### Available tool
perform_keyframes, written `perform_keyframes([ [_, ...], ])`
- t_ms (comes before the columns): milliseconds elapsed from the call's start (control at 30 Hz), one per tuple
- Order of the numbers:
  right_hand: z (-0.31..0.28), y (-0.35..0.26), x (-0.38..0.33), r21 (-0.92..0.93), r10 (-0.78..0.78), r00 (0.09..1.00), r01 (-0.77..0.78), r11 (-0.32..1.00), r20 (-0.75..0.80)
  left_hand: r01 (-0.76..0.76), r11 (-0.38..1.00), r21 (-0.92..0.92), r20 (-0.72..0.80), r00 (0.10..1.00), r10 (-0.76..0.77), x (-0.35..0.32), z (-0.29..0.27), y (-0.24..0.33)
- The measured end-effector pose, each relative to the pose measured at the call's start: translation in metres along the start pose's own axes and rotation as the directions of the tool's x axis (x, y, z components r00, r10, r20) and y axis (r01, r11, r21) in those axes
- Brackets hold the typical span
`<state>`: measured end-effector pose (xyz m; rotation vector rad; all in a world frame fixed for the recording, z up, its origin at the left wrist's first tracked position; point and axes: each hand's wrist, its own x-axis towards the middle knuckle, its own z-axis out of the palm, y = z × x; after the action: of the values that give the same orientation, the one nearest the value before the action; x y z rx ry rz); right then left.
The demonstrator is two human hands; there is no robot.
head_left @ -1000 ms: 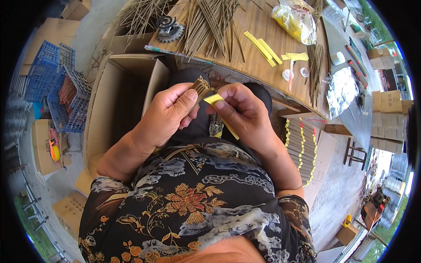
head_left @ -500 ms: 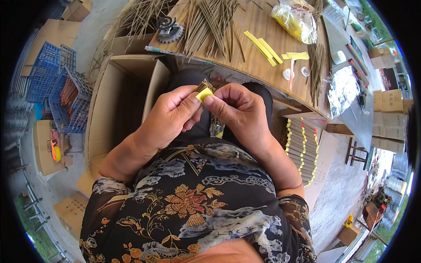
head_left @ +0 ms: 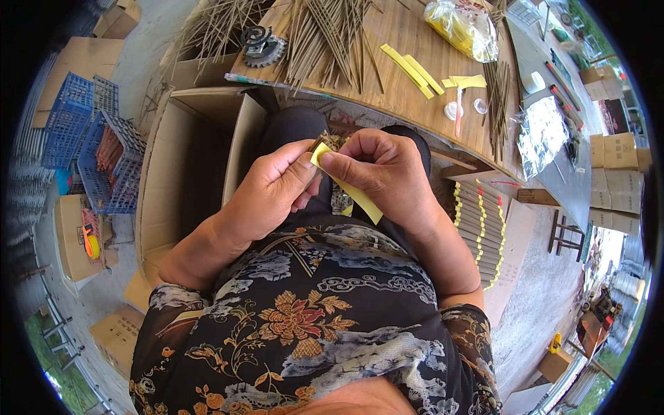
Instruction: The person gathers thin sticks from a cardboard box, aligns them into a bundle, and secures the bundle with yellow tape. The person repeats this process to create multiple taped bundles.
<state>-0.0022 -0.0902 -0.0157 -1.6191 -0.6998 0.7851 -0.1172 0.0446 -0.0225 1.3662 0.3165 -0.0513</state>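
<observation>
My left hand point(head_left: 266, 185) is closed around a small bundle of brown incense sticks point(head_left: 322, 140), only whose ends show above my fingers. A yellow paper strip point(head_left: 361, 200) lies against the bundle, and its loose tail hangs down under my right palm. Thumb and fingers of my right hand point(head_left: 387, 169) pinch this strip close beside my left thumb. Both hands meet over my lap, just short of the table edge. The rest of the bundle is hidden by my left hand.
Loose incense sticks point(head_left: 325, 45), yellow strips point(head_left: 413, 72), a black coil on a toothed metal piece point(head_left: 263, 50) and a yellow plastic bag point(head_left: 460, 31) lie on the wooden table point(head_left: 398, 28). An open carton point(head_left: 183, 159) stands left; tied bundles point(head_left: 477, 225) lie right.
The yellow strip's long tail now shows below my right hand, where it was hidden before. My hands stay together at nearly the same place, and the right has turned slightly.
</observation>
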Motion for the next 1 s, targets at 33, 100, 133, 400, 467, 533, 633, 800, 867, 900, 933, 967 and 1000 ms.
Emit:
perform_keyframes([
  [33, -0.001, 0.000, 0.000, -0.011, 0.001, 1.000, -0.001, 1.000, 0.003, 0.001, 1.000, 0.002, 0.003, 1.000, -0.001, 0.000, 0.000, -0.001],
  [100, -0.003, 0.000, 0.001, -0.037, 0.006, 1.000, -0.005, 0.999, 0.011, 0.003, 1.000, 0.007, 0.008, 1.000, -0.003, 0.000, 0.000, -0.001],
  [133, -0.004, -0.002, 0.001, -0.053, 0.010, 1.000, -0.009, 0.999, 0.016, 0.008, 1.000, -0.018, 0.003, 1.000, -0.007, -0.001, 0.001, -0.002],
  [400, -0.007, -0.002, 0.000, -0.069, 0.016, 0.999, -0.013, 0.997, 0.043, -0.011, 0.997, -0.079, 0.056, 0.998, 0.016, -0.002, 0.004, 0.003],
  [467, -0.007, -0.002, 0.000, -0.080, 0.003, 0.999, 0.000, 0.997, 0.041, -0.009, 0.999, -0.044, 0.004, 1.000, 0.010, -0.001, 0.006, 0.000],
  [533, -0.007, -0.003, 0.000, -0.113, 0.004, 0.999, 0.000, 0.994, 0.037, -0.007, 0.999, -0.040, -0.026, 1.000, 0.006, -0.001, 0.008, -0.001],
  [633, -0.006, -0.003, -0.002, -0.167, -0.018, 1.000, 0.020, 0.986, 0.015, 0.005, 0.997, -0.077, -0.035, 0.999, -0.007, 0.001, 0.007, -0.001],
  [800, -0.007, 0.001, -0.004, -0.242, -0.122, 0.992, 0.116, 0.963, -0.010, 0.039, 0.991, -0.132, -0.038, 0.998, -0.044, 0.002, 0.008, 0.001],
  [867, -0.008, 0.006, -0.001, -0.217, -0.197, 0.980, 0.191, 0.957, -0.005, 0.037, 0.983, -0.180, 0.004, 0.999, -0.037, 0.003, 0.007, 0.001],
  [900, -0.009, 0.009, -0.001, -0.187, -0.213, 0.977, 0.210, 0.960, 0.005, 0.037, 0.978, -0.204, 0.025, 0.999, -0.032, 0.003, 0.006, 0.000],
  [933, -0.010, 0.011, 0.000, -0.156, -0.231, 0.973, 0.230, 0.961, 0.017, 0.044, 0.976, -0.215, 0.041, 0.999, -0.035, 0.003, 0.005, 0.001],
  [967, -0.011, 0.014, 0.002, -0.125, -0.249, 0.968, 0.250, 0.960, 0.027, 0.051, 0.973, -0.225, 0.058, 0.998, -0.039, 0.003, 0.005, 0.001],
  [1000, -0.010, 0.018, 0.005, -0.149, -0.324, 0.945, 0.317, 0.937, -0.031, 0.058, 0.970, -0.236, 0.075, 0.996, -0.042, 0.003, 0.004, 0.002],
])
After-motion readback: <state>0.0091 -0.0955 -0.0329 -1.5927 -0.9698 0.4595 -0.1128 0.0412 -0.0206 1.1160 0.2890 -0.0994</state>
